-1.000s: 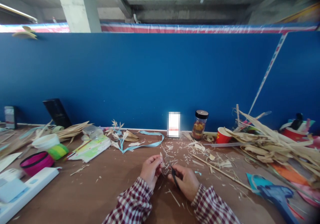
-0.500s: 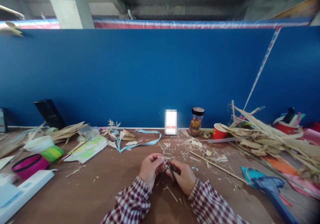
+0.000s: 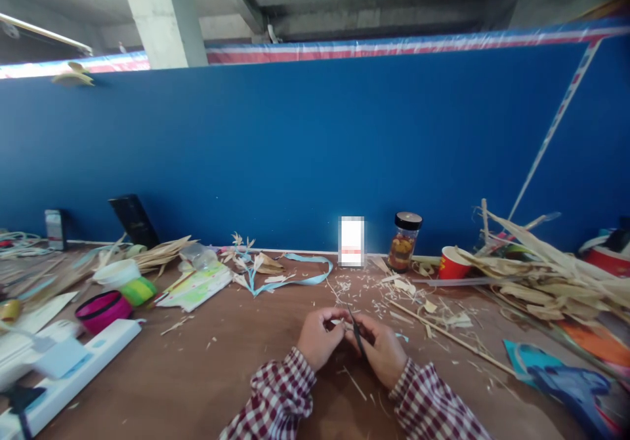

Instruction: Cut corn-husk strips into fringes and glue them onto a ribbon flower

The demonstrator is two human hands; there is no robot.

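Near the middle of the brown table (image 3: 197,374), my left hand (image 3: 321,340) is closed, thumb and fingers pinched on a small pale strip (image 3: 338,322) that looks like dried husk. My right hand (image 3: 384,348) is wrapped round a slim dark pointed tool (image 3: 358,336), its tip pointing up and away from me. Whether it is tweezers or scissors I cannot tell. The two hands meet at the fingertips, which partly hide the strip. Pale scraps (image 3: 355,385) lie on the table below and beyond them.
Behind stand a lidded jar (image 3: 405,243) and a red paper cup (image 3: 453,263). Dried husks (image 3: 536,282) and a blue glue gun (image 3: 571,384) lie right. Light-blue ribbon (image 3: 305,281) lies ahead; a magenta band (image 3: 104,311) and white power strip (image 3: 93,368) are left.
The view has turned slightly left, so everything sits further right. My hands have closed in on each other, and the tool's tip now rises above the fingers.
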